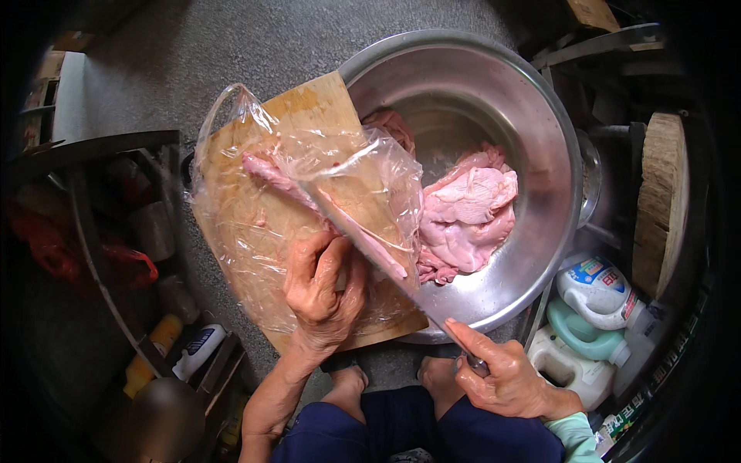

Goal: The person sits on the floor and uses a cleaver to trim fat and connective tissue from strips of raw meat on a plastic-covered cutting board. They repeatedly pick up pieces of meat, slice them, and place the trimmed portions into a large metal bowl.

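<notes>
A wooden cutting board (320, 96) lies on the floor, its right end resting over a large steel basin (540, 154). A clear plastic bag (239, 224) is spread over the board. My left hand (323, 292) presses down on the bag and on a long strip of pink raw meat (270, 176) beneath it. My right hand (503, 372) grips the handle of a knife (363, 243), whose blade runs up and left along the strip, under the plastic. More pink raw meat (467, 212) is piled in the basin.
Detergent jugs (594, 309) stand at the right beside a round wooden block (660, 201). A dark metal rack (116, 255) with bottles and a red bag sits at the left. My bare feet (394, 382) rest on the grey floor below the board.
</notes>
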Motion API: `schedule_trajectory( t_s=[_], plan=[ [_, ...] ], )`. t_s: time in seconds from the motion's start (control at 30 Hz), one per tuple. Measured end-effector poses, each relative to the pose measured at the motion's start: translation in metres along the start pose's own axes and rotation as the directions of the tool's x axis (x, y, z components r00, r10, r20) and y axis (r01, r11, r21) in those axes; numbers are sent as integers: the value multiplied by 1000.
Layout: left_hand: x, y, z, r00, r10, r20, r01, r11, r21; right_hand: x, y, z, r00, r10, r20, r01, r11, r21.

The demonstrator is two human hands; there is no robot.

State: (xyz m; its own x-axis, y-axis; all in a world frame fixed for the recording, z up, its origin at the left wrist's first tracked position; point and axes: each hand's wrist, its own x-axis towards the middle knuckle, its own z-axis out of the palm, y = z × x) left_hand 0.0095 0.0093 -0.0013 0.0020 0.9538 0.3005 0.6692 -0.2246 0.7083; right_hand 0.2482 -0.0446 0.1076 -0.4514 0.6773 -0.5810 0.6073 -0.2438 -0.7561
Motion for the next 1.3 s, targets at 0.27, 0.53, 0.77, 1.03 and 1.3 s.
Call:
schedule_trajectory(
  t_s=[0.27,0.53,0.77,1.03,1.3],
  plan=[
    [-12,-11,4,995,100,4,-100,991,85,3,2,6,996,-75,-56,72,996,-54],
    [-9,-2,6,991,-36,126,31,999,40,2,10,8,996,-55,-63,57,998,28],
    [-10,10,10,997,59,53,-65,990,122,9,6,5,977,-163,-139,154,986,-69],
    [-53,-10,5,993,53,108,-63,993,96,22,1,11,962,-256,-97,236,955,-182],
    [-42,-12,1,980,130,153,-158,969,188,16,9,17,966,-227,-120,201,959,-200]
  ],
)
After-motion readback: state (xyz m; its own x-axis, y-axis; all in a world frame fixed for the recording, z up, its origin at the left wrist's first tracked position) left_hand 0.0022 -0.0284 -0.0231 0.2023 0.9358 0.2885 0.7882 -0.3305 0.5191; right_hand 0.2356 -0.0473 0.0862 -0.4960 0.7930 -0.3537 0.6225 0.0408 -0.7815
